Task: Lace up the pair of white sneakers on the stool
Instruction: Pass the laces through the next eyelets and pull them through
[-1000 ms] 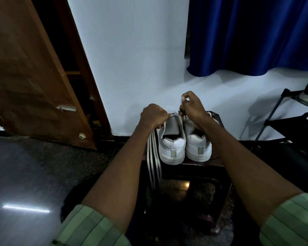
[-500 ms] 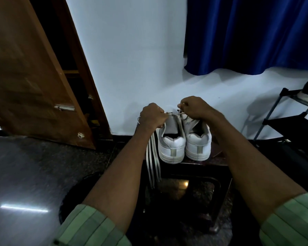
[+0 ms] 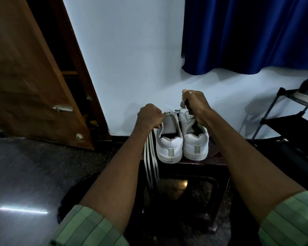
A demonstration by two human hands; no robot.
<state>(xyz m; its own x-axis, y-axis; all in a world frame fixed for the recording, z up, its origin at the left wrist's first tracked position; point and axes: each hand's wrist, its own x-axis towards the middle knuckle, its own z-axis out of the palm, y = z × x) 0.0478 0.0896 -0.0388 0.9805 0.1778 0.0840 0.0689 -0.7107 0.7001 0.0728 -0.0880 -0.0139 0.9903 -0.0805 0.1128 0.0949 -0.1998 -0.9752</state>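
1. Sleeves (image 3: 89,228), green striped, lowest in view; both forearms reach forward over the stool (image 3: 199,161).
2. Stool: dark, carries both sneakers side by side, heels toward the camera. Left sneaker (image 3: 170,148), right sneaker (image 3: 196,145), touching.
3. Lace bundle (image 3: 150,166): several flat white strands hang from the left fist, down past the stool's left edge.
4. Left hand (image 3: 149,116): fist curled round the laces, beside the left sneaker's tongue. Barely moved in the last second.
5. Right hand (image 3: 194,105): fingers curled, pinching a lace end (image 3: 176,111) over the right sneaker's front. Half a second ago it sat low by the eyelets; now it is raised and pulled right, lace taut between the hands.
6. Meaning (judgement): a pass through an eyelet is being drawn tight; which shoe it is threaded through, can't tell. Lacing is early, with most of the laces loose.
7. Behind: white wall (image 3: 132,59), door (image 3: 25,77) left, blue curtain (image 3: 247,32), black rack (image 3: 292,121) right.
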